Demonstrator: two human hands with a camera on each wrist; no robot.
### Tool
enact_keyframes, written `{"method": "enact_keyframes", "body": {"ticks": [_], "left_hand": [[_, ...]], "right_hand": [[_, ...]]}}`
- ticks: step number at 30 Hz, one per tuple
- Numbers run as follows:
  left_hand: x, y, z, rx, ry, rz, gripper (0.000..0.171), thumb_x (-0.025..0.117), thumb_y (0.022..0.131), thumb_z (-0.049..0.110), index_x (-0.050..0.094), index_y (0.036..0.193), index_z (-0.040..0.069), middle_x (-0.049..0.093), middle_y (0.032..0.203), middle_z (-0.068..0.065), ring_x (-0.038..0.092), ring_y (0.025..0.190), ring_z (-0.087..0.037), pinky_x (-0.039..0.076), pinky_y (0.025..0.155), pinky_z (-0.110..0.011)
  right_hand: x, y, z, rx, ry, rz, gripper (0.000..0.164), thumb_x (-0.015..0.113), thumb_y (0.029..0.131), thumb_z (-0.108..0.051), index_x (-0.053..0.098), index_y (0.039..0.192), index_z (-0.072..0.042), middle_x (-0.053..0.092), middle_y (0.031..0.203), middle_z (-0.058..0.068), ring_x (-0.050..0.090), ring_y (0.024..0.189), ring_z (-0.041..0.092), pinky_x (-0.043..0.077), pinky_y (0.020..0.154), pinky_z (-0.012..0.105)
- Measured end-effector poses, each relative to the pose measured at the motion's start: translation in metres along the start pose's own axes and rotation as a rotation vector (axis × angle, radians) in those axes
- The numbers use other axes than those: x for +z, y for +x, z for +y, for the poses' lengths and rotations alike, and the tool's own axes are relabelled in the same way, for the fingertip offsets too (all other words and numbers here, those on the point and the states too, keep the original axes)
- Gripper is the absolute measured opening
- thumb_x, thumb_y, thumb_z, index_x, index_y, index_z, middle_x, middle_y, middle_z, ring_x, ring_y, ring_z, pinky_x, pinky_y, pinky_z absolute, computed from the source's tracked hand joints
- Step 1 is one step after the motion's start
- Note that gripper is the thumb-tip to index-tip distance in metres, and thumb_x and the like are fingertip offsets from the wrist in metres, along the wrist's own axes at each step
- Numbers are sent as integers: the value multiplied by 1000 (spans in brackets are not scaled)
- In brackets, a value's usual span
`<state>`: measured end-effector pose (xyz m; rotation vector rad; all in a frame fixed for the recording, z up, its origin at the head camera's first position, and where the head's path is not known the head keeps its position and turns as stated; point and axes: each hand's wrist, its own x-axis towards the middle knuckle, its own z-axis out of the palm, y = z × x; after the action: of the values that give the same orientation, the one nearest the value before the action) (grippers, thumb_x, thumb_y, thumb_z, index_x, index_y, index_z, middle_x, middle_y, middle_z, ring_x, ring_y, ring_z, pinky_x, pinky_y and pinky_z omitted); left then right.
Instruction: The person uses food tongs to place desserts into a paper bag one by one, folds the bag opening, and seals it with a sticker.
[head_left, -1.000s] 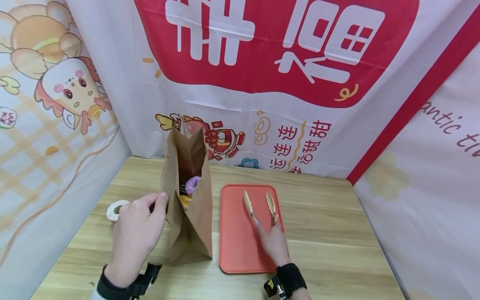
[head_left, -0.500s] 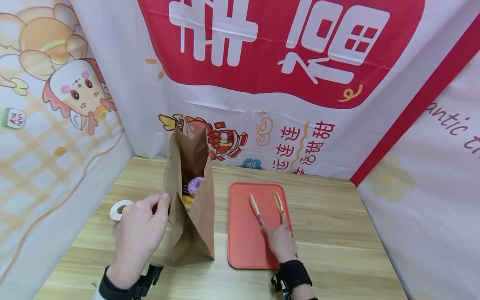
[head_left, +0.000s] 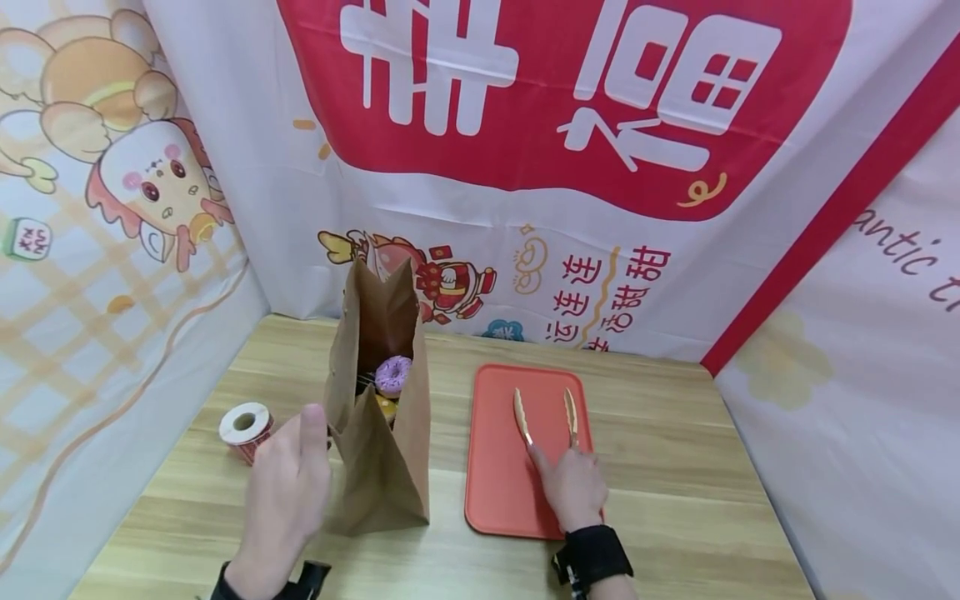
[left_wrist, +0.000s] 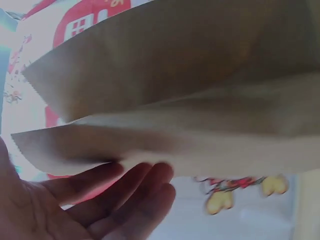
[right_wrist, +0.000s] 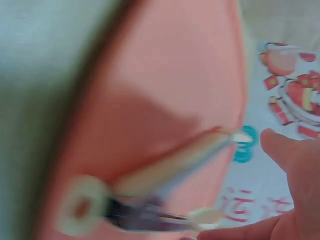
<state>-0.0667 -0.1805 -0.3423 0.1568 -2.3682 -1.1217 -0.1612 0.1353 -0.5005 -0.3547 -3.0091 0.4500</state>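
A brown paper bag (head_left: pixel 390 492) stands upright with its mouth open. Inside show a purple doughnut (head_left: pixel 392 377) and a yellow one (head_left: pixel 386 407). My left hand (head_left: pixel 285 492) is beside the bag's left wall, thumb raised; in the left wrist view its loosely bent fingertips (left_wrist: pixel 162 172) are right at the paper. A pair of tongs (head_left: pixel 520 417) lies over the red tray (head_left: pixel 498 492), its two arms spread. Over the handle end is my right hand (head_left: pixel 576 487); the right wrist view shows its thumb and a finger held straight and apart near the tongs (right_wrist: pixel 165 175).
Left of the bag sits a white-topped roll (head_left: pixel 246 423) with red print on its side, close to my left hand. Printed cloth walls (head_left: pixel 480 200) enclose the back and sides of the wooden table (head_left: pixel 667 433).
The tray has slid to the right, the tongs and right hand with it. My left hand has let go of the bag's edge and dropped slightly, uncovering more of the roll.
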Motion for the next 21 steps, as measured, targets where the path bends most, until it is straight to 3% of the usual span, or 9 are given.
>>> {"method": "enact_keyframes", "body": {"ticks": [2, 3, 4, 6, 10, 14, 17, 19, 21], "left_hand": [[4, -6, -6, -11, -80, -68, 60, 19, 109, 30, 61, 86, -6, 59, 83, -26, 58, 79, -38, 43, 74, -44], [7, -9, -8, -14, -129, -108, 63, 15, 109, 31, 61, 104, -12, 60, 101, -33, 58, 96, -43, 43, 86, -49], [10, -12, -11, -20, -169, -147, 66, 12, 109, 32, 55, 121, -17, 54, 120, -37, 52, 113, -47, 37, 97, -53], [17, -19, -14, -26, -250, -216, 66, 8, 108, 35, 32, 142, -17, 33, 145, -35, 30, 136, -49, 20, 111, -54], [33, -30, -16, 3, -390, -252, 66, 5, 107, 39, 20, 151, -8, 22, 154, -26, 21, 141, -42, 14, 113, -29], [41, -33, -13, 55, -501, -247, 66, 1, 106, 39, 20, 152, -4, 24, 154, -24, 24, 141, -39, 15, 110, -18], [42, -33, -12, 72, -558, -273, 70, -5, 105, 38, 25, 150, -6, 26, 153, -23, 23, 141, -37, 14, 109, -17], [42, -32, -12, 78, -604, -303, 75, -9, 103, 39, 30, 148, -7, 27, 153, -22, 23, 141, -35, 13, 109, -16], [42, -31, -13, 79, -638, -331, 79, -13, 102, 39, 36, 146, -6, 29, 153, -20, 23, 141, -31, 13, 109, -15]], "right_hand": [[-11, -2, -8, -93, 33, 79, 70, 63, 88, -60, 64, 83, 10, 55, 79, 25, 55, 74, 39, 47, 58, 48], [-17, -4, -15, -136, 77, 97, 71, 62, 90, -59, 64, 91, 12, 56, 86, 27, 55, 81, 40, 48, 65, 50], [-26, -6, -22, -181, 144, 101, 70, 60, 91, -58, 65, 96, 11, 57, 93, 28, 56, 88, 42, 48, 72, 51], [-46, -12, -42, -258, 343, 31, 70, 56, 94, -59, 63, 113, 8, 59, 111, 26, 56, 105, 40, 46, 86, 52], [-86, -32, -85, -424, 695, -246, 72, 53, 97, -56, 39, 149, -10, 40, 149, 11, 37, 135, 27, 32, 106, 52], [-104, -46, -118, -618, 793, -450, 80, 61, 94, -51, 15, 157, -28, 18, 160, -3, 18, 144, 14, 21, 111, 53], [-102, -49, -134, -706, 797, -486, 93, 67, 89, -53, 8, 157, -32, 12, 161, -6, 13, 144, 11, 20, 111, 53], [-98, -47, -143, -768, 780, -444, 98, 70, 87, -51, 7, 158, -28, 13, 161, -5, 17, 144, 12, 23, 111, 51], [-94, -44, -150, -835, 744, -368, 97, 73, 89, -40, 8, 158, -21, 16, 160, 0, 21, 143, 14, 27, 110, 48]]}}
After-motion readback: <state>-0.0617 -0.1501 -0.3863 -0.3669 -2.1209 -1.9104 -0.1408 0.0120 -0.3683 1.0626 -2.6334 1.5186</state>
